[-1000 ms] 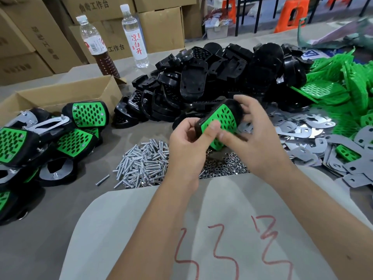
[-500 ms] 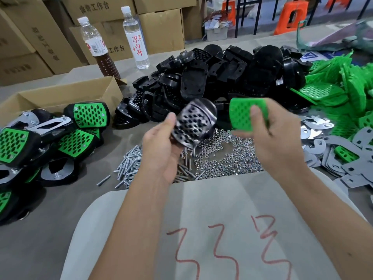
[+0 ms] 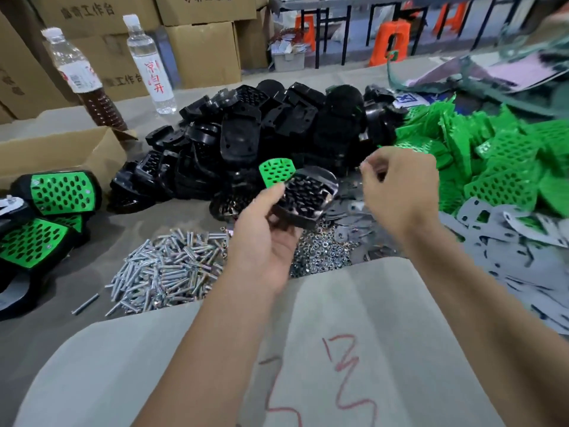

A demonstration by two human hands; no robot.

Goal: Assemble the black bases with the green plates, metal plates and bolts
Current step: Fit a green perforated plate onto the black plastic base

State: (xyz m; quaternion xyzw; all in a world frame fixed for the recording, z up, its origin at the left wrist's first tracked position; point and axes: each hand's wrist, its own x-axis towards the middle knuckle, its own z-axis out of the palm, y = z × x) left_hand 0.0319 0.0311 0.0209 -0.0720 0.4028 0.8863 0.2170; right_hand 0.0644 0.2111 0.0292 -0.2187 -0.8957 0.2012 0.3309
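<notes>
The base (image 3: 308, 197) sits in the left hand (image 3: 264, 238), gripped from below with the thumb over its near-left edge and its perforated face turned up toward the camera. A green plate (image 3: 275, 172) is pinned at the base's far-left corner, sticking up past the thumb and only partly overlapping the base, so it does not look seated. The base's long axis runs from the left hand up and to the right, toward the right hand (image 3: 400, 189).

The right hand hovers just right of the base, apart from it, fingers loosely curled; motion blur hides whether they pinch anything small.

Metal plates (image 3: 498, 229) lie directly under and to the right of the right hand, so that hand is the nearer one for fetching one. Nuts (image 3: 320, 251) lie below the base, bolts (image 3: 172, 272) just left of the left wrist. More green plates (image 3: 498, 158) are heaped beyond the right hand, spare bases (image 3: 277, 131) beyond both.
</notes>
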